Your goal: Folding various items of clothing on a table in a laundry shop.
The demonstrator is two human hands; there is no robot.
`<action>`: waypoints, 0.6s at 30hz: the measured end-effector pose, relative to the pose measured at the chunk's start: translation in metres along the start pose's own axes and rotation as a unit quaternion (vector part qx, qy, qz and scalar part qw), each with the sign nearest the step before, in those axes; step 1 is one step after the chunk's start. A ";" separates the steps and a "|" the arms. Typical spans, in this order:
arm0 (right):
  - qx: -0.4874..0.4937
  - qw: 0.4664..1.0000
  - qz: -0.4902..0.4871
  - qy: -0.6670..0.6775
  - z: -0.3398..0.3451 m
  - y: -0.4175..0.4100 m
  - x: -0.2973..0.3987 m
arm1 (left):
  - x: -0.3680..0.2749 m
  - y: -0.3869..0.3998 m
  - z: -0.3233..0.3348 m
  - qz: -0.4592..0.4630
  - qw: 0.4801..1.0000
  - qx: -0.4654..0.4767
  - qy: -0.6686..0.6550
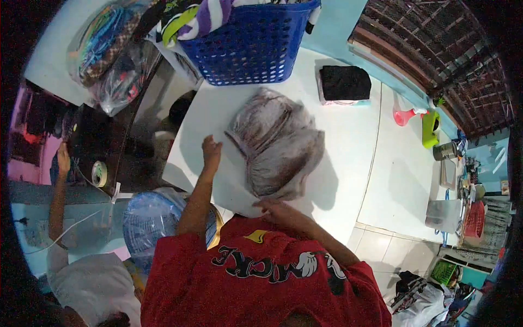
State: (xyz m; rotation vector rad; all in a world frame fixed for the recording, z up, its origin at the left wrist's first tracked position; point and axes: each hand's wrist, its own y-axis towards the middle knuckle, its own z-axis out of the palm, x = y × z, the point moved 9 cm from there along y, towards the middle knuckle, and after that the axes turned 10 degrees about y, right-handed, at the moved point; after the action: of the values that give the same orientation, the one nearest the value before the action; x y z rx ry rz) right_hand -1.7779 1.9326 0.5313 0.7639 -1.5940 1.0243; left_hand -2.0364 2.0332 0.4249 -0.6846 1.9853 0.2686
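A pair of grey-brown mottled shorts (282, 151) with a gathered waistband lies spread on the white tabletop (347, 143) in front of me. Some of its edges are blurred. My left hand (211, 155) is raised to the left of the shorts, apart from the cloth, fingers loosely bent and holding nothing. Close to my body, my right hand (271, 207) is at the near edge of the shorts, its fingers pointing left. No cloth shows between those fingers; whether the hand touches the fabric is unclear.
A blue perforated laundry basket (249, 45) heaped with clothes stands at the far edge. Folded black cloth (345, 83) rests to its right. Further right are a pink spray bottle (403, 117) and a clear plastic bin (443, 214). Another person (90, 282) reaches toward a dark cabinet at left.
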 end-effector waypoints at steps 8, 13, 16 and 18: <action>-0.100 0.992 0.078 0.001 -0.052 0.010 -0.065 | 0.080 -0.028 0.073 0.022 0.987 0.109 0.117; -0.395 0.910 0.118 -0.040 -0.180 0.006 -0.101 | 0.077 -0.018 0.101 -0.014 0.958 0.161 0.238; -0.401 0.878 0.127 -0.226 -0.224 0.025 -0.114 | 0.075 -0.020 0.110 0.030 0.883 0.165 0.439; -0.434 0.819 0.156 -0.341 -0.238 0.033 -0.122 | 0.072 -0.022 0.111 0.053 0.895 0.142 0.419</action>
State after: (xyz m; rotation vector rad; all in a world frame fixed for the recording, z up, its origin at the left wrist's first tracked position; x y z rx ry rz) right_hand -1.6750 2.1590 0.4268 0.2058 -2.5801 0.0910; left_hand -1.9680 2.0401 0.3097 -0.5395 2.8123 -0.3161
